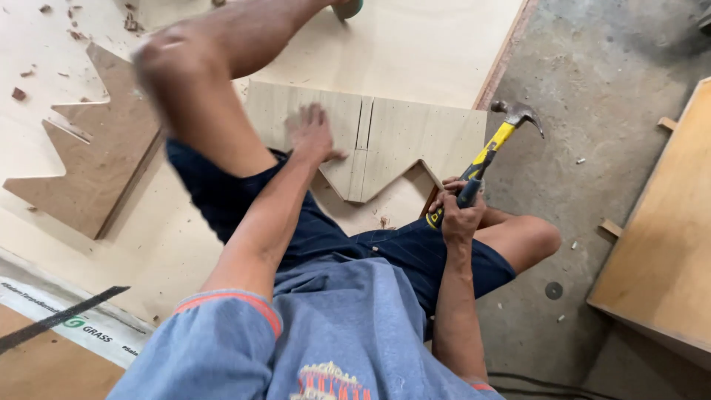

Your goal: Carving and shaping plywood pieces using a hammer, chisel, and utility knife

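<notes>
My left hand (314,134) lies flat, fingers spread, on a pale zigzag-cut plywood piece (415,137) that rests on a large plywood sheet (415,44). My right hand (459,211) grips the black and yellow handle of a claw hammer (498,141), whose steel head is raised above the plywood piece's right end. I sit on the sheet with my left knee (178,67) raised and my right knee (537,237) out over the concrete floor.
A darker zigzag plywood offcut (100,163) lies at the left, with wood chips near it. Bare concrete floor (607,89) is on the right. A wooden panel or box (666,244) stands at the right edge. A printed strip (81,326) lies lower left.
</notes>
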